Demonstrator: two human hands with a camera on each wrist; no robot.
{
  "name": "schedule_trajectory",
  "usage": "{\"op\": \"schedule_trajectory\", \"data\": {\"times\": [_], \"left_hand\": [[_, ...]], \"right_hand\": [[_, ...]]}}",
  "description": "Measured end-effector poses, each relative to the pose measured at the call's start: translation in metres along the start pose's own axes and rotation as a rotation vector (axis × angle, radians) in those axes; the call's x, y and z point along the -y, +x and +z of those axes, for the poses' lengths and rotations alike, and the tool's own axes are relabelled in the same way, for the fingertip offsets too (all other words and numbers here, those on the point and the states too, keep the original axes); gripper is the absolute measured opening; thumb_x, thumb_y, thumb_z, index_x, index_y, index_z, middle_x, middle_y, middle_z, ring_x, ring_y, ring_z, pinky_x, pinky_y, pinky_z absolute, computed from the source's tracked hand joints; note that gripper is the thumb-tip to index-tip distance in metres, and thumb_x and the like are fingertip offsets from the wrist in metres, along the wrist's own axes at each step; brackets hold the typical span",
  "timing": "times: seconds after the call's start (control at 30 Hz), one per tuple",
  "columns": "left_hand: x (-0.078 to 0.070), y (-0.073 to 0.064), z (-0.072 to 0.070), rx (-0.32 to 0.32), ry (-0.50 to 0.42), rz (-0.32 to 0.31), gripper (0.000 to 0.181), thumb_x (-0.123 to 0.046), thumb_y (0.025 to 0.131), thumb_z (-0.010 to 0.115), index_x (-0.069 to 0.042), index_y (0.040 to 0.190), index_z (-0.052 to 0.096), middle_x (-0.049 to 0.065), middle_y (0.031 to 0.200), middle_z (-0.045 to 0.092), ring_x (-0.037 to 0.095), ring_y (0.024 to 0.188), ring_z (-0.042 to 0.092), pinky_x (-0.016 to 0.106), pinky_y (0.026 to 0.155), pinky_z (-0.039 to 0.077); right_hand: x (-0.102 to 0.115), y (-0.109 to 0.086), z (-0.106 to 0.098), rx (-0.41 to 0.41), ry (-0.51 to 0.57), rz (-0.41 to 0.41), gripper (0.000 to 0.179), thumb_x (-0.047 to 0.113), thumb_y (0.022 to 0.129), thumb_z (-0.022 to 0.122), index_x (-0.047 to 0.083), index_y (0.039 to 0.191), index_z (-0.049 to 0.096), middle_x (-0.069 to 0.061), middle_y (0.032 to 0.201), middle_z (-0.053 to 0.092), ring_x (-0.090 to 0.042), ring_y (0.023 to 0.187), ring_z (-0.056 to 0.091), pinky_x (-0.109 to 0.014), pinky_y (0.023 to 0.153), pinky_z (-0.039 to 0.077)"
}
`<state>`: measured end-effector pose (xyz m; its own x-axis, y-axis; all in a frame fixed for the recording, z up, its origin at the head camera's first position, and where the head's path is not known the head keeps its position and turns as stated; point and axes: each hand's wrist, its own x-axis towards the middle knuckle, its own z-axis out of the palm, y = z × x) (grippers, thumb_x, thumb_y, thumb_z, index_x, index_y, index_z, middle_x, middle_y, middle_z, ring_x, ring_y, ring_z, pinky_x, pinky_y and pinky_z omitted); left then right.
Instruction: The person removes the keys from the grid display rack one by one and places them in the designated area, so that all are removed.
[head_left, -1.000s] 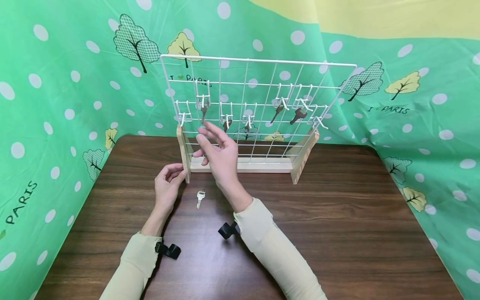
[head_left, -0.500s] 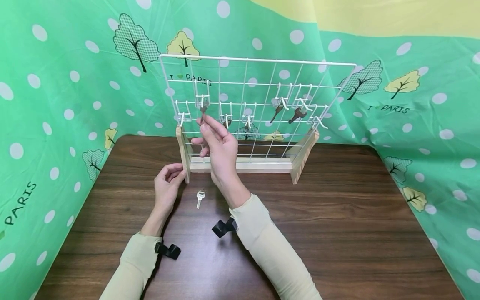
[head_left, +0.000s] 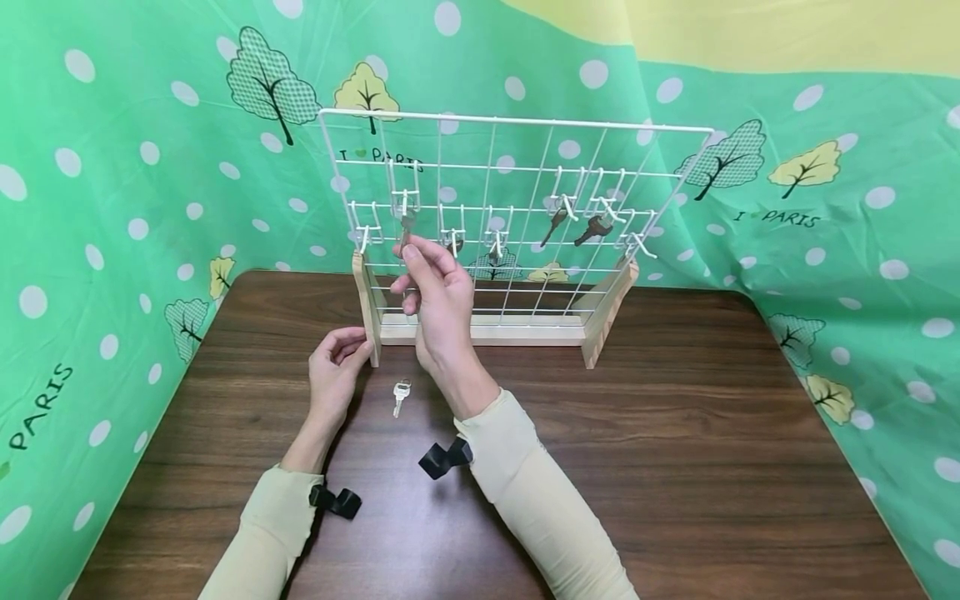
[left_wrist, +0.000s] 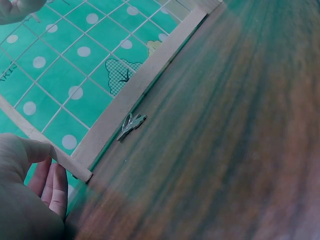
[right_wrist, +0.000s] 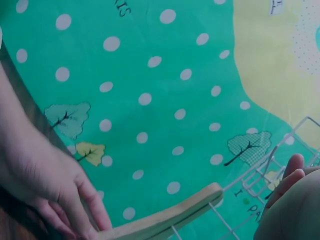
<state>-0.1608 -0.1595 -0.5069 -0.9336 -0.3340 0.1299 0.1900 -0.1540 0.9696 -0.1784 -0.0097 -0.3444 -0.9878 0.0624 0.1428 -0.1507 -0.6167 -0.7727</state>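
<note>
A white wire grid rack (head_left: pixel 517 121) stands upright on the table in a wooden stand (head_left: pixel 487 335). My left hand (head_left: pixel 337 371) grips the stand's left wooden leg (head_left: pixel 367 304) between thumb and fingers; the left wrist view shows the thumb in front and fingers behind. Raised before the rack, my right hand (head_left: pixel 444 304) pinches the lower end of a key (head_left: pixel 407 223) that hangs at the upper left hook (head_left: pixel 406 198). In the right wrist view, the hand (right_wrist: pixel 295 205) hides that key. Another silver key (head_left: pixel 401 398) lies on the table between the forearms.
More keys hang on the rack: a long dark key (head_left: pixel 554 226) and a wide dark key (head_left: pixel 595 230) at the right, and one partly hidden behind my right fingers. Several white hooks stick out toward me. A dotted green cloth (head_left: pixel 150 200) surrounds the dark wooden table (head_left: pixel 712 433).
My right hand's thumb and finger have come together on the hanging key, and the forearm has shifted slightly left. The left hand stays on the wooden leg.
</note>
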Motion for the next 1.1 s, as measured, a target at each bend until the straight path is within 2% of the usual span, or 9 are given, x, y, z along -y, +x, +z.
{"op": "schedule_trajectory", "data": {"times": [0.2,0.43,0.73,0.93,1.1], "left_hand": [[0.0,0.0,0.0,-0.003,0.005,0.002,0.028,0.017,0.096,0.073,0.023,0.122,0.064,-0.009,0.099,0.076,0.012,0.099,0.075,0.016,0.086,0.06],[0.0,0.0,0.0,-0.004,0.011,-0.001,0.027,0.019,0.097,0.071,0.023,0.122,0.063,-0.01,0.098,0.075,0.006,0.095,0.073,0.015,0.085,0.059],[0.001,0.0,0.0,-0.001,0.011,0.005,0.028,0.017,0.097,0.072,0.024,0.122,0.062,-0.01,0.097,0.075,0.008,0.095,0.073,0.015,0.085,0.06],[0.001,0.0,0.0,0.001,0.003,0.007,0.027,0.018,0.098,0.071,0.024,0.122,0.063,-0.009,0.098,0.076,0.007,0.094,0.073,0.015,0.085,0.06],[0.001,0.0,0.0,0.002,0.0,0.008,0.028,0.017,0.097,0.072,0.024,0.122,0.063,-0.009,0.098,0.076,0.005,0.094,0.072,0.015,0.085,0.059]], "right_hand": [[0.006,-0.002,0.007,-0.015,0.063,0.049,0.022,-0.001,0.108,0.067,0.017,0.097,0.075,0.003,0.091,0.077,-0.002,0.058,0.059,-0.011,0.046,0.037],[0.012,-0.007,0.009,-0.014,0.059,0.093,0.027,-0.005,0.106,0.067,0.018,0.093,0.072,0.003,0.088,0.075,-0.004,0.063,0.054,-0.011,0.048,0.035],[0.015,-0.012,0.011,0.086,0.07,0.106,0.024,-0.007,0.104,0.065,0.013,0.115,0.071,0.002,0.089,0.075,-0.003,0.063,0.053,-0.012,0.049,0.033],[0.019,-0.012,0.01,0.131,0.031,0.097,0.035,-0.007,0.103,0.065,0.004,0.135,0.069,0.004,0.09,0.072,-0.004,0.063,0.054,-0.014,0.049,0.033],[0.021,-0.016,0.01,0.154,-0.01,0.05,0.033,-0.007,0.104,0.064,0.002,0.135,0.069,0.004,0.088,0.071,-0.005,0.061,0.052,-0.015,0.048,0.033]]}}
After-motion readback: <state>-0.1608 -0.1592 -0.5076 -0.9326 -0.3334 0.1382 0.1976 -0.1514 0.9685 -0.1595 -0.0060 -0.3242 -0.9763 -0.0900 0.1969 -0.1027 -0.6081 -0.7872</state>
